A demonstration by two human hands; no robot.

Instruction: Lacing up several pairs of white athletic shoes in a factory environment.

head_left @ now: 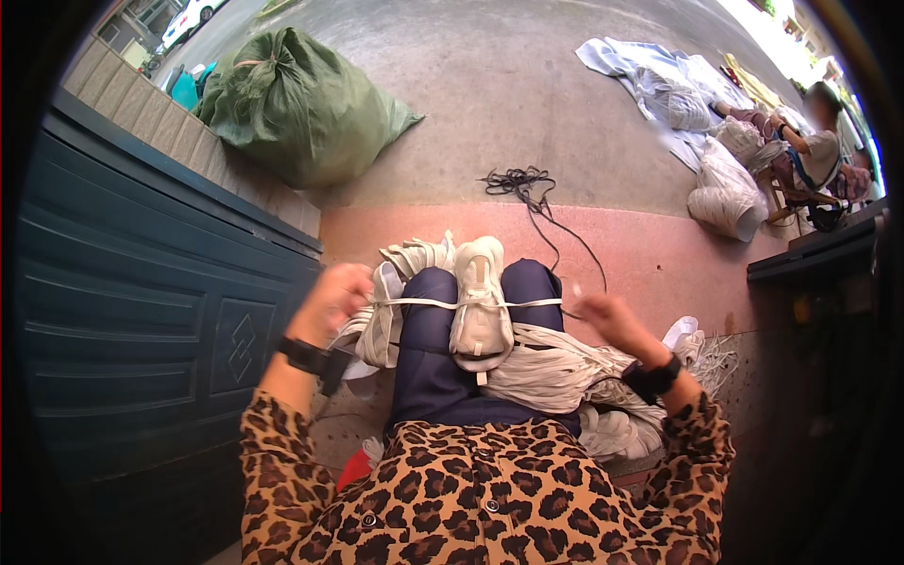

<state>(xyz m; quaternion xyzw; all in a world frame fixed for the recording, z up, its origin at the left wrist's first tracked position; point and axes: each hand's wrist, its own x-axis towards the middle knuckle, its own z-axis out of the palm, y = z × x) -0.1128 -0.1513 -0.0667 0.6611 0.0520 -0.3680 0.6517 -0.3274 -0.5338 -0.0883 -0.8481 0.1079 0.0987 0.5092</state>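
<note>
A beige sneaker rests between my knees, toe pointing away from me. Its pale shoelace is drawn out straight to both sides across the laced front. My left hand is closed on the left end of the lace. On the other side, my right hand pinches toward the right end, its fingertips slightly blurred. A thick bundle of cream laces lies over my right thigh. Another light shoe sits beside my left knee, near my left hand.
A black cord lies tangled on the floor ahead. Far left stands a stuffed green sack, next to a dark blue door. At the right, a seated person is near white bags. More light shoes are by my right hip.
</note>
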